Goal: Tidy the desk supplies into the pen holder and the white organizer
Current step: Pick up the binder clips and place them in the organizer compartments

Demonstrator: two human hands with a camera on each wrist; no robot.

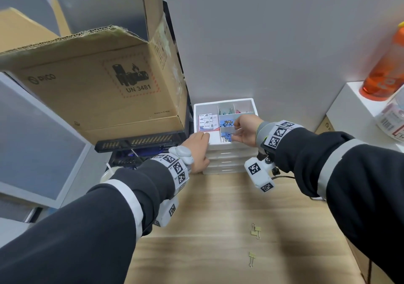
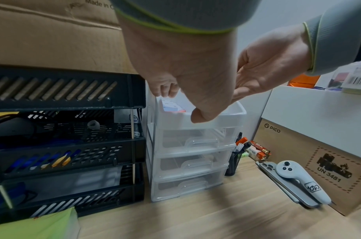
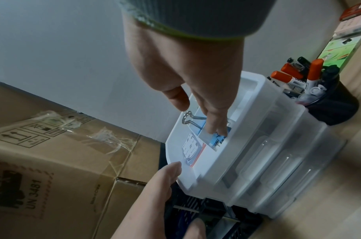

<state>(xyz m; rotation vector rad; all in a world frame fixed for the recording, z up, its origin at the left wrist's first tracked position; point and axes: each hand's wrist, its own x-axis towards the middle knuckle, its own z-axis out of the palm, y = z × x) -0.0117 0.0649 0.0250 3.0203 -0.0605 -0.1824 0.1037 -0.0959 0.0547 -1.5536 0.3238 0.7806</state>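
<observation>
Gripping the smooth white organizer [image 2: 226, 118] by its rim, left hand [image 1: 197, 150] curls; right hand [image 1: 246, 130] touches blue clips [image 3: 212, 142], fingers straight.

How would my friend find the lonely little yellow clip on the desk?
Look at the wooden desk, in front of the white organizer. A pair of yellow binder clips lies there together, and closer to the person is the single yellow clip. It is the only one lying all alone.
</observation>
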